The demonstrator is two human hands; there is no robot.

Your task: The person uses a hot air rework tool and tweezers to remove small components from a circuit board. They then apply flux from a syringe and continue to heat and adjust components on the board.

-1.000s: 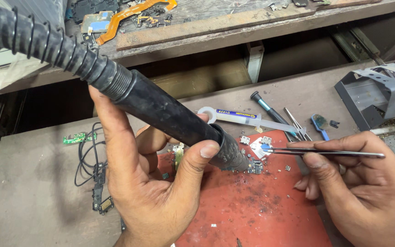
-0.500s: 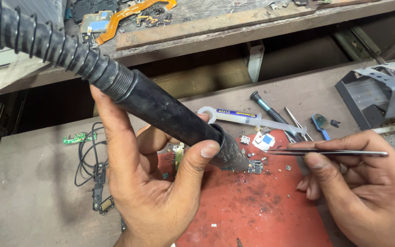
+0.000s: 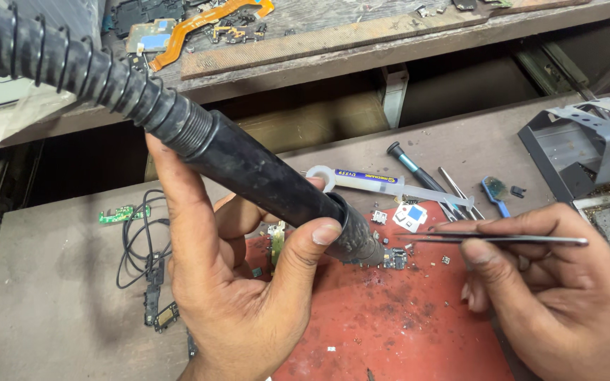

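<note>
On the red mat (image 3: pixel 418 331), my left hand (image 3: pixel 241 282) grips one black hot-air tool (image 3: pixel 262 180), its tip over one small circuit board (image 3: pixel 392 259). My right hand (image 3: pixel 559 296) pinches one pair of tweezers (image 3: pixel 503 239) nearby. I should hold both steady. One syringe (image 3: pixel 383 182) lies behind.

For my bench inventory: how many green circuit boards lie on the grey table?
1 clearly: a small green circuit board on the grey table, left of the black cable. Others may be hidden under the left hand.
</note>
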